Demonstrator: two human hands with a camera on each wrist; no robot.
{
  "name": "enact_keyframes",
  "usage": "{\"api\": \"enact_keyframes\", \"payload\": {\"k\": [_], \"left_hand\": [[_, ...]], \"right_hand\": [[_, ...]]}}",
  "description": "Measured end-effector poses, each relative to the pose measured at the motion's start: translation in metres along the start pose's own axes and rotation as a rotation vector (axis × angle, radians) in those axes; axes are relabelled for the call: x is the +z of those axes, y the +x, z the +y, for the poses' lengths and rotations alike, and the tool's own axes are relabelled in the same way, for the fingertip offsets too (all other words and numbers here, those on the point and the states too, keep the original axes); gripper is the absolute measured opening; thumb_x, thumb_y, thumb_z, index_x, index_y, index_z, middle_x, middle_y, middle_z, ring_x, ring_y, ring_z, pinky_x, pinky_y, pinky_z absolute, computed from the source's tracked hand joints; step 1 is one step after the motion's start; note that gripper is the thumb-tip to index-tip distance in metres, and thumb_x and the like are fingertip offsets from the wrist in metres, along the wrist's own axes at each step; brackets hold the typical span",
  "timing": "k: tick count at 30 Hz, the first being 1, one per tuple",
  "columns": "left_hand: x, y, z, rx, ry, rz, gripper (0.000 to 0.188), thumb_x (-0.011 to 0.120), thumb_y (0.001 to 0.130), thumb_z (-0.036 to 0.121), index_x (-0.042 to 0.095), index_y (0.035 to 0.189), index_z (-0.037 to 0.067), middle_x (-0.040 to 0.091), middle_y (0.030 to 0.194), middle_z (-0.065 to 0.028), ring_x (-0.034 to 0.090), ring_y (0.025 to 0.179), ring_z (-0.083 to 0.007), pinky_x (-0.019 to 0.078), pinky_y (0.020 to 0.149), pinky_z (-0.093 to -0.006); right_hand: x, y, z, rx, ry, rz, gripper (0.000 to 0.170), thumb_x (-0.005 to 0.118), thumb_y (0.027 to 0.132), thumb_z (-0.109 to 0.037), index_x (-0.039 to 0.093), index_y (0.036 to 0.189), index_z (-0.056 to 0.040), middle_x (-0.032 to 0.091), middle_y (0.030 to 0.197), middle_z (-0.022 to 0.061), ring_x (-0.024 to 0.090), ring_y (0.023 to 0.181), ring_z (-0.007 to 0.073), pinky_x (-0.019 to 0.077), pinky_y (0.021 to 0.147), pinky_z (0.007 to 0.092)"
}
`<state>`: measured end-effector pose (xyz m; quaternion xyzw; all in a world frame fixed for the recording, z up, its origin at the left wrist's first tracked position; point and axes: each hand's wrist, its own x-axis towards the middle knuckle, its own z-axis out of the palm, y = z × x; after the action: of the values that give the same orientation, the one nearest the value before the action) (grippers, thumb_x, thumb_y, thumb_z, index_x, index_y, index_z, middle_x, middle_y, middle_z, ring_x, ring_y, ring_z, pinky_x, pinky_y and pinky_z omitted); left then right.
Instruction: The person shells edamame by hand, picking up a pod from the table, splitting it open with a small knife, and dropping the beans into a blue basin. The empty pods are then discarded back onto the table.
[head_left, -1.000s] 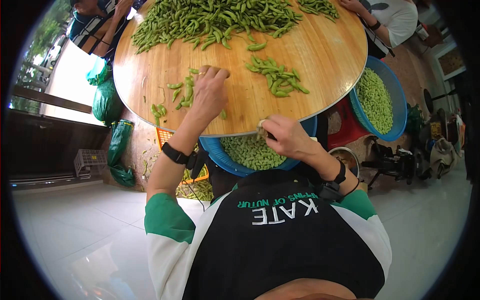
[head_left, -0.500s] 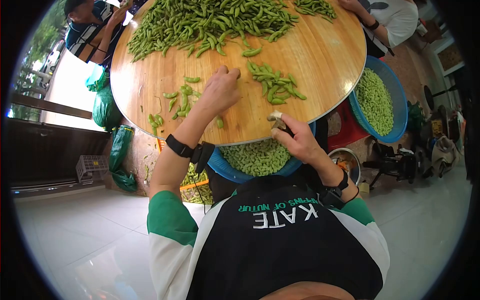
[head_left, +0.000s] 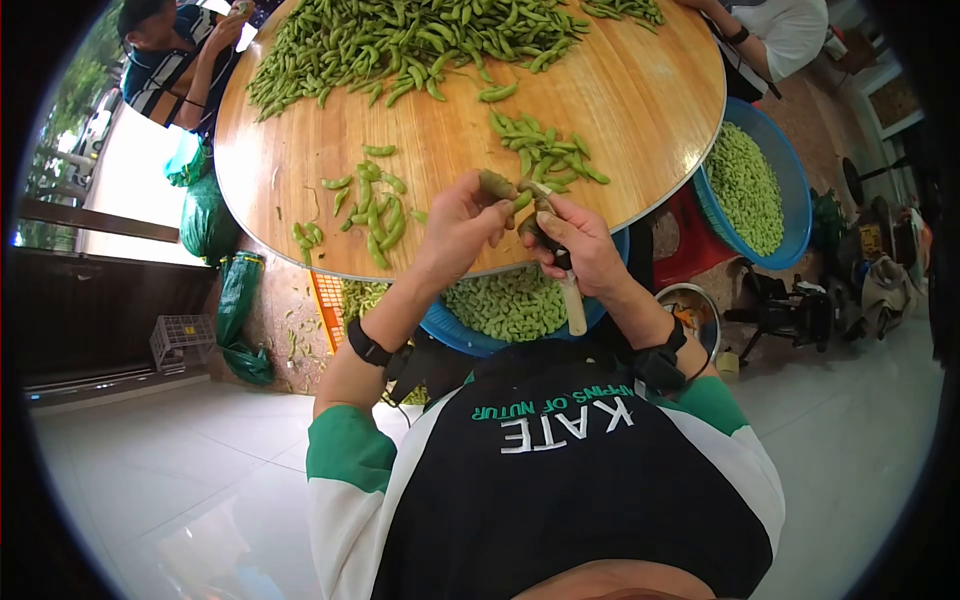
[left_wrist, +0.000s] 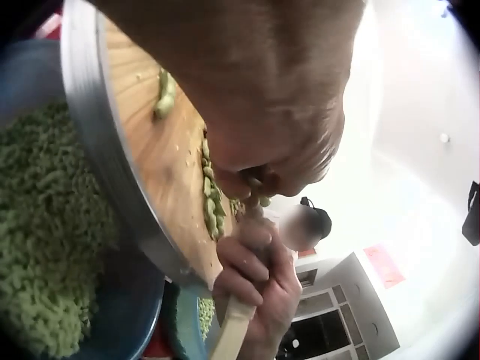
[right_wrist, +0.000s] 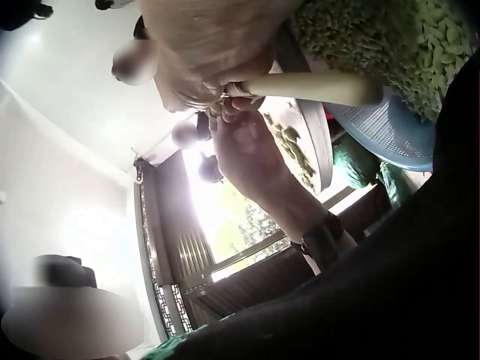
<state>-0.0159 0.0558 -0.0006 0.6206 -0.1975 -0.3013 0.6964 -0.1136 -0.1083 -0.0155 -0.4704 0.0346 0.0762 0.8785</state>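
Observation:
Both hands meet over the near edge of the round wooden table. My left hand pinches a green soybean pod at its fingertips, which look stained or covered. Close beside it, my right hand grips a tool with a pale handle pointing down toward me; its working end is hidden by the fingers. That handle also shows in the right wrist view, jutting from the fist. Loose pods lie left of my hands, and a small heap of pods lies just beyond them.
A large pile of pods covers the table's far side. Below the near edge is a blue basin of shelled beans; another blue basin stands at right. An orange crate is at lower left. Two people sit across the table.
My left hand has come from the tabletop toward my right hand, now with a pod in its fingers. The right hand has turned, and the pale handle has come into view.

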Motion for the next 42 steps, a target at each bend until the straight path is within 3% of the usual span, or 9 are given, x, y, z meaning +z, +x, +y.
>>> {"api": "enact_keyframes", "payload": {"k": [4,15,24,27,30,37,39,40,42], "left_hand": [[0.006,-0.004,-0.011,0.052,-0.036,0.049,0.012,0.056,0.090,0.004,0.055,0.100,-0.002,0.058,0.079,-0.0052,0.053,0.064,-0.0086,0.0424,0.055,-0.0208],[0.020,-0.019,-0.007,0.115,0.153,0.123,0.013,0.055,0.093,0.007,0.056,0.102,-0.002,0.056,0.075,0.0002,0.049,0.062,-0.0068,0.0416,0.056,-0.0230],[0.022,-0.022,-0.013,0.361,0.433,0.164,0.010,0.054,0.093,0.007,0.052,0.095,-0.003,0.058,0.077,-0.0110,0.055,0.069,-0.0171,0.0451,0.061,-0.0315],[0.023,-0.022,-0.014,0.354,0.450,0.145,0.007,0.050,0.095,0.007,0.051,0.097,0.000,0.051,0.076,-0.0002,0.048,0.066,-0.0077,0.0416,0.060,-0.0225],[0.023,-0.021,-0.016,0.365,0.324,0.131,0.008,0.050,0.096,0.009,0.052,0.097,0.001,0.050,0.076,0.0000,0.047,0.065,-0.0073,0.0397,0.058,-0.0215],[0.021,-0.019,-0.002,-0.082,-0.404,-0.055,0.013,0.050,0.097,0.017,0.053,0.097,0.004,0.047,0.072,0.0008,0.041,0.059,-0.0057,0.0320,0.050,-0.0194],[0.021,-0.020,0.001,-0.167,-0.458,-0.065,0.015,0.051,0.097,0.019,0.053,0.097,0.005,0.047,0.071,0.0013,0.041,0.057,-0.0050,0.0321,0.048,-0.0189],[0.020,-0.022,0.001,-0.228,-0.448,-0.067,0.015,0.051,0.097,0.019,0.053,0.097,0.004,0.048,0.071,0.0012,0.042,0.056,-0.0053,0.0327,0.047,-0.0191],[0.022,-0.025,-0.003,-0.289,-0.442,-0.066,0.015,0.051,0.097,0.018,0.054,0.097,0.004,0.049,0.072,0.0010,0.043,0.055,-0.0055,0.0333,0.046,-0.0192]], "right_hand": [[0.008,-0.005,0.001,-0.022,0.036,-0.043,0.031,0.047,0.098,-0.019,0.047,0.125,-0.0040,0.057,0.085,0.0043,0.047,0.058,0.0059,0.0365,0.044,0.0177],[0.009,-0.012,0.002,-0.017,0.050,-0.032,0.043,0.044,0.098,-0.016,0.037,0.139,-0.0065,0.053,0.082,0.0059,0.041,0.056,0.0074,0.0357,0.044,0.0194],[0.012,-0.016,-0.001,-0.007,0.093,-0.070,0.045,0.045,0.098,-0.016,0.036,0.141,-0.0072,0.052,0.081,0.0051,0.040,0.055,0.0067,0.0354,0.044,0.0186],[0.009,-0.015,0.001,-0.044,-0.030,-0.035,0.044,0.046,0.098,-0.014,0.038,0.140,-0.0057,0.053,0.081,0.0048,0.040,0.055,0.0063,0.0352,0.044,0.0185],[0.011,-0.015,0.001,-0.087,-0.092,0.002,0.042,0.047,0.097,-0.012,0.042,0.137,-0.0041,0.054,0.080,0.0045,0.040,0.055,0.0058,0.0351,0.044,0.0184],[-0.004,-0.015,0.006,-0.101,-0.047,-0.089,0.042,0.049,0.095,-0.007,0.044,0.136,-0.0018,0.057,0.084,0.0058,0.044,0.057,0.0069,0.0383,0.048,0.0186],[-0.007,-0.017,0.012,-0.428,-0.778,0.019,0.040,0.057,0.091,-0.006,0.049,0.130,-0.0001,0.062,0.087,0.0060,0.058,0.069,0.0107,0.0465,0.055,0.0248],[-0.010,-0.015,0.016,-0.424,-0.778,0.020,0.040,0.057,0.091,-0.006,0.049,0.130,-0.0001,0.062,0.087,0.0060,0.058,0.069,0.0107,0.0465,0.055,0.0248],[-0.017,-0.009,0.021,-0.891,-1.160,0.004,0.043,0.061,0.087,-0.004,0.050,0.128,0.0022,0.063,0.091,0.0091,0.061,0.080,0.0125,0.0490,0.065,0.0263]]}}
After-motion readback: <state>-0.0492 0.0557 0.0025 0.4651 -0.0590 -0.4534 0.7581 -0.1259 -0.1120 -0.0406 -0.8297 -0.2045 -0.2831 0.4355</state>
